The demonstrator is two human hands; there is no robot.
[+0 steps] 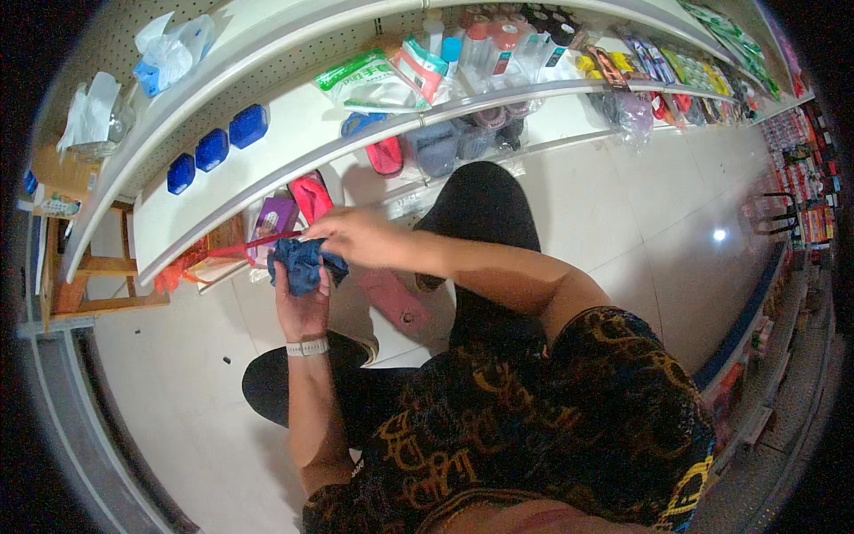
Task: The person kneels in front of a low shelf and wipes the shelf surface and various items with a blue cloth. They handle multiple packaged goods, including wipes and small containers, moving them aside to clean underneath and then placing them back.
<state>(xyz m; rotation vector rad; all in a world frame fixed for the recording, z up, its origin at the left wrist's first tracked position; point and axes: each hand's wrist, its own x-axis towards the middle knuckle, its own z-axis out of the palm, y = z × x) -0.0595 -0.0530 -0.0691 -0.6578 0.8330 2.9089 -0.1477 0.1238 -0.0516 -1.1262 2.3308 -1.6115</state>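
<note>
A crumpled dark blue cloth (293, 267) is bunched between my two hands. My left hand (303, 310), with a pale watch band on its wrist, grips the cloth from below, fingers and thumb rising around it. From the right, my right hand (357, 237) reaches over and holds the cloth's upper right side; it is slightly blurred. Just behind the cloth runs a red strip (260, 245) along the shelf area; I cannot tell what it belongs to. A pink flat item (397, 300) lies on the floor between my knees.
Blue boxes (212, 149) stand on the middle shelf (293, 133). Slippers (383, 155) and a purple box (273, 219) sit on the lower level. Bottles (504, 47) and green-white packs (360, 70) line the shelf further right. A wooden frame (110, 267) stands left.
</note>
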